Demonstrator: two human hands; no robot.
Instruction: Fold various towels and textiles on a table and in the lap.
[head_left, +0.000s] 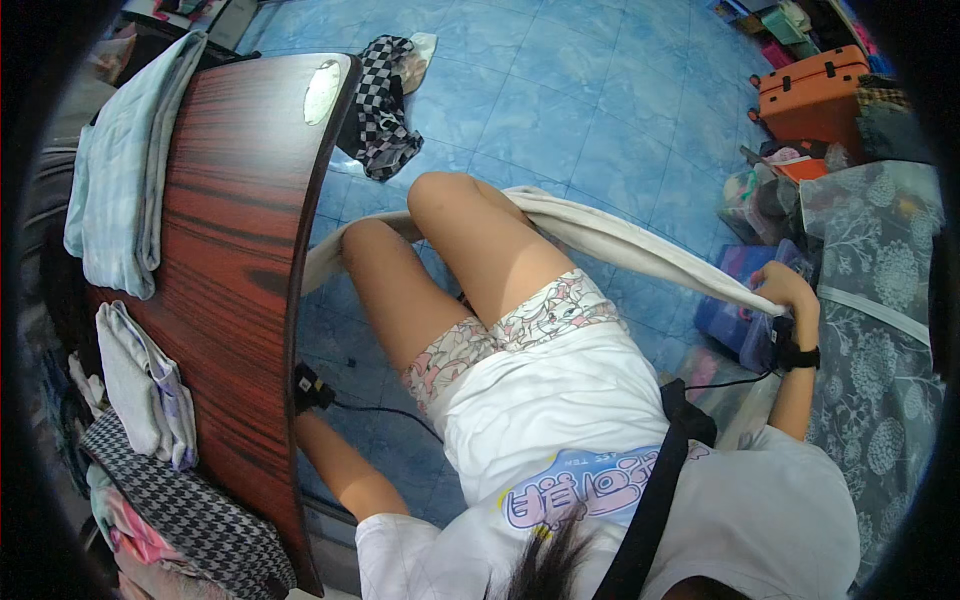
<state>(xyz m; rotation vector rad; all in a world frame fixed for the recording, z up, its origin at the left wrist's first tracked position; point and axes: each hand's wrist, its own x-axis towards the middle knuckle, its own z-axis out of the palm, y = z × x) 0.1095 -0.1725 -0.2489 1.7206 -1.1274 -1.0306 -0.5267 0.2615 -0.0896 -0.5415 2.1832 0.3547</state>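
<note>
My right hand (784, 289) is out to the right and grips one end of a long off-white cloth (622, 232). The cloth is drawn into a narrow band. It runs past the far side of my bare knees, and its other end goes out of sight beneath the dark wood-grain table (232, 180). My left forearm (345, 465) reaches under the table's edge, which hides the left hand. On the tabletop lie a folded light blue checked cloth (127, 180) and a smaller folded white and lilac cloth (142, 390).
A houndstooth cloth (187, 495) lies at the table's near left corner. A black-and-white checked cloth (382, 105) lies on the blue tiled floor (555, 90). To the right are an orange suitcase (810, 90), a blue plastic box (739, 300) and a grey floral-patterned cover (862, 375).
</note>
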